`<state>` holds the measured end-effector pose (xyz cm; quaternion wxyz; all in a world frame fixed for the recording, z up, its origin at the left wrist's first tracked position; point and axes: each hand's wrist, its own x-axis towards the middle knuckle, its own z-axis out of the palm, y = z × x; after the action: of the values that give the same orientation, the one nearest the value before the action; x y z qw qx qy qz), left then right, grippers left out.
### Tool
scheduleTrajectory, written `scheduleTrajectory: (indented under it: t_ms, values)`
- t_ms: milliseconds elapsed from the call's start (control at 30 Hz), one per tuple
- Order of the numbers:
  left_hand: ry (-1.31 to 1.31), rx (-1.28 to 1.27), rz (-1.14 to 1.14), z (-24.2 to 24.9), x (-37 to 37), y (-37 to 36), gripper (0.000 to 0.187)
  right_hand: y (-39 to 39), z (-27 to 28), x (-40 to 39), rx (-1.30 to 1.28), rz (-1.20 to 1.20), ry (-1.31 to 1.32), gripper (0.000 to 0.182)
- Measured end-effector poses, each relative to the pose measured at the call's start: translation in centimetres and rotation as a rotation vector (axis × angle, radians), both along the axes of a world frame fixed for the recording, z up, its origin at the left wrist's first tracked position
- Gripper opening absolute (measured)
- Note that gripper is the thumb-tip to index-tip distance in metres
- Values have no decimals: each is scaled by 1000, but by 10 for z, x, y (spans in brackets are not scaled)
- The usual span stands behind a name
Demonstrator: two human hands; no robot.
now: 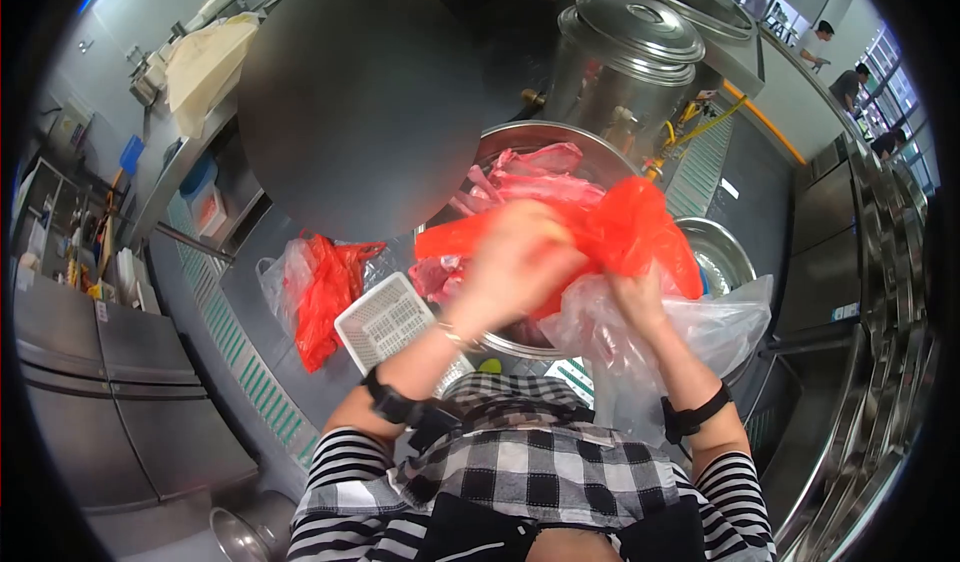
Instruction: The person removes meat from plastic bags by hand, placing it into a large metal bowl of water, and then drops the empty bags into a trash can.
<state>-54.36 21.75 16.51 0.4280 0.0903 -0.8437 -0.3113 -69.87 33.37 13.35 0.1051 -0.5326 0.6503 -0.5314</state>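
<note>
A large round metal basin point(600, 152) holds several pieces of raw, bony red meat point(545, 167). Over its right part, a red plastic bag point(640, 227) is stretched between my hands, with a clear plastic bag point(710, 322) hanging beneath it. My left hand point(525, 262) is smeared by motion above the basin, against the red bag; its fingers cannot be made out. My right hand point(637, 297) is closed on the bag at the basin's right side, its fingertips partly hidden by the plastic.
A white plastic basket point(385, 317) and another red and clear bag point(325, 292) lie on the floor at left. Behind stands a tall lidded pot point(625, 62). A smaller metal bowl point(722, 247) is at right. A blurred round patch hides the upper left middle.
</note>
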Motion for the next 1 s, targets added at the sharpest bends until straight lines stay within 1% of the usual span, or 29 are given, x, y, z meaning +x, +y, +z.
scheduleTrajectory:
  t_ms: [33,67,100,133,167,200,233,267,300,333,367,400,433,467,533,567,600,667,700,733,800,833,867,900,933,967,1000]
  values:
    - [-12,69,229,-18,21,-26,10,-2,7,-2,39,-26,-108,18]
    - [-4,115,391,-38,42,-55,10,-4,11,-5,77,-52,-214,14]
    - [-117,472,410,-67,64,-80,19,-4,11,-15,53,-26,-221,16]
    - [-225,827,418,-92,77,-97,29,-2,11,-22,33,-61,-226,17]
    - [-108,1161,236,-107,80,-96,35,4,11,-28,13,-93,-226,18]
    - [33,1475,49,-118,83,-92,43,12,11,-39,106,-176,-88,24]
    - [19,1682,-142,-121,84,-84,49,17,10,-48,174,-226,50,31]
    - [111,1770,-72,-145,84,-88,48,16,-1,-55,22,-217,2,37]
    - [273,1745,48,-132,80,-79,43,11,-5,-62,58,-214,-71,35]
    - [282,1886,10,-119,78,-81,41,6,-11,-68,-7,-182,-163,32]
    - [355,1830,31,-165,67,-96,41,2,-20,-74,-8,-144,-209,28]
    - [443,1812,-132,-171,64,-102,41,-2,-27,-72,6,-129,-223,27]
    - [482,1816,3,-119,64,-86,41,-5,-16,-63,67,-165,-183,27]
    - [498,1800,7,-118,68,-92,41,-10,-18,-61,55,-148,-179,27]
    - [219,1506,113,-127,69,-104,37,-16,-22,-64,179,-90,-211,30]
    - [129,1450,241,-124,67,-109,33,-22,-12,-50,202,-91,-182,27]
    - [135,1449,245,-122,67,-114,33,-28,-12,-47,201,-84,-179,27]
    - [-445,925,658,-93,65,-117,27,-35,-15,-43,248,-30,-200,25]
    - [-504,876,715,-79,65,-116,22,-38,-9,-35,244,-26,-162,25]
    - [-509,877,712,-87,61,-116,22,-39,-9,-36,247,-30,-164,25]
    - [294,1522,295,-110,50,-119,21,-39,-12,-37,240,-19,-214,25]
    - [476,1606,67,-101,51,-112,20,-36,-12,-40,240,-46,-214,25]
    - [457,1634,-36,-74,57,-99,18,-35,-12,-45,220,-64,-295,25]
    - [419,1571,-6,-63,61,-91,15,-31,-13,-49,198,-85,-377,26]
    - [382,1511,26,-59,62,-85,13,-28,-16,-53,192,-123,-378,26]
    - [360,1520,1,-63,60,-83,13,-27,-18,-57,225,-105,-407,30]
    - [316,1347,254,-68,57,-83,12,-28,-20,-60,257,-81,-439,34]
